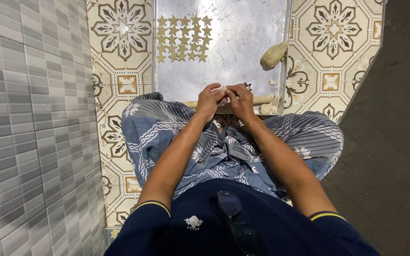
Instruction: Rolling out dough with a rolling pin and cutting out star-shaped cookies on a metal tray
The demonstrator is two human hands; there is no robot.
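Pale dough, a small soft piece (221, 89), is pinched between the left hand (209, 100) and the right hand (241, 100), both curled closed around it just above the near edge of a flat silver metal tray (243, 33) on the patterned tile floor (119, 61). A small dark star-shaped cutter (248, 86) pokes out beside the right hand. Rows of tan star-shaped dough cut-outs (183, 39) lie at the tray's far left, a beige dough lump (274, 55) rests at its right edge, and a pale wooden rolling pin (262, 99) lies under the hands.
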